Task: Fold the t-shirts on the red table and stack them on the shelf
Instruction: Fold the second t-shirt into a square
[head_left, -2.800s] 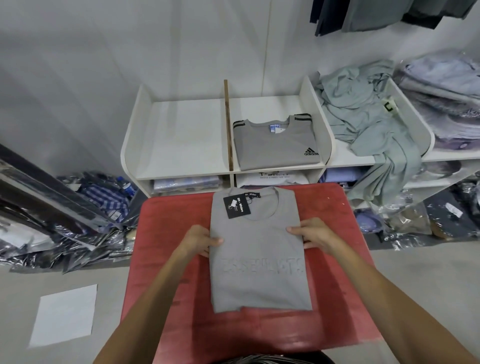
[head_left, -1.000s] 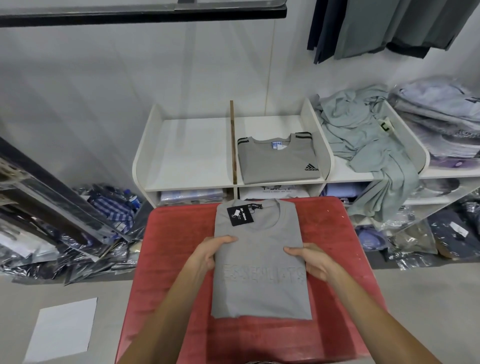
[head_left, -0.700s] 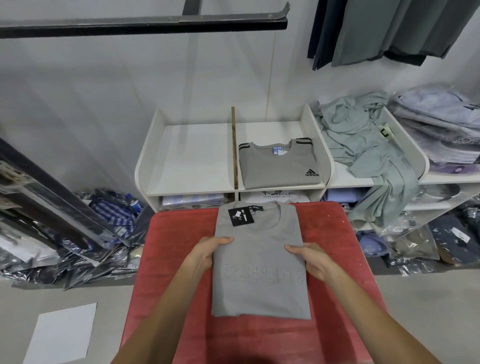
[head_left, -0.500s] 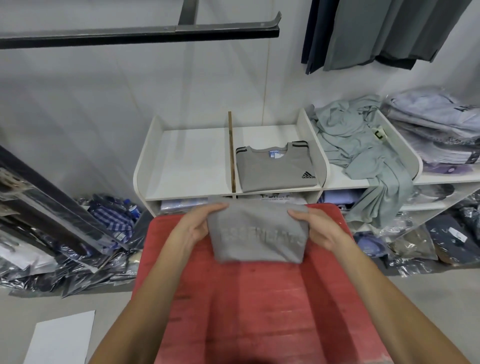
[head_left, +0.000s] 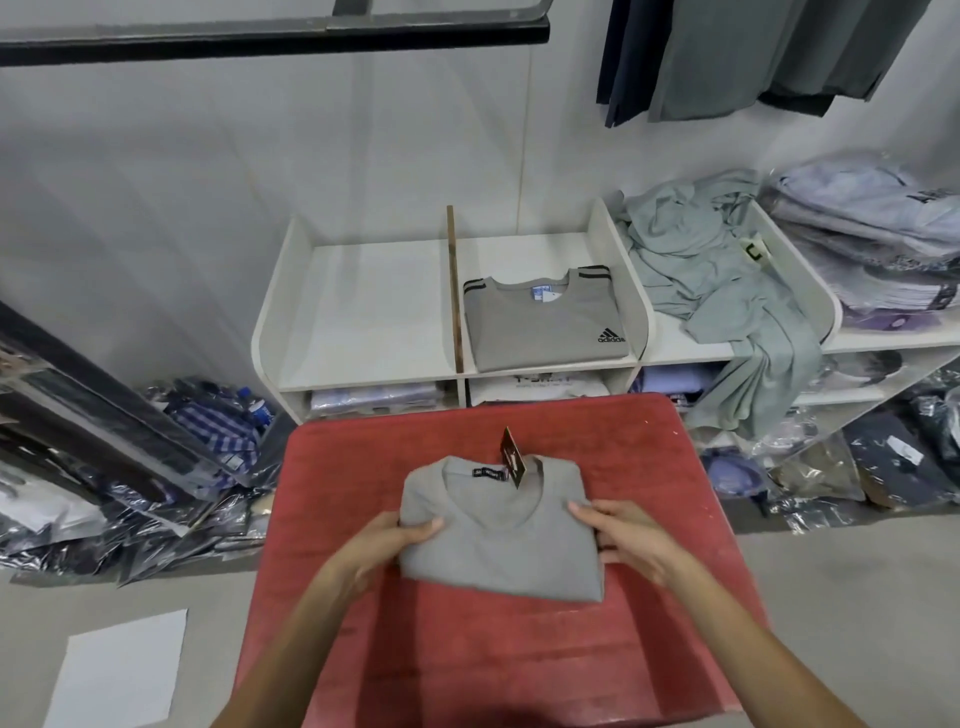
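Head view: a folded grey t-shirt (head_left: 501, 540) lies at the centre of the frame on the red table (head_left: 467, 649), collar toward the top, with a dark hang tag (head_left: 512, 459) standing up at its neckline. The left hand (head_left: 382, 540) grips the shirt's left edge, thumb on top of the cloth and fingers curled under it. The right hand (head_left: 626, 538) grips the right edge the same way, thumb lying on the fabric.

Above the table stands a white shelf (head_left: 363, 317); in its top right compartment lies a folded grey Adidas t-shirt (head_left: 543, 327). Right of it, a heap of pale green garments (head_left: 727, 291) spills over the shelf edge. Bagged clothes (head_left: 156, 467) lie on the floor at centre left, and a white sheet (head_left: 117, 670) sits at lower left.
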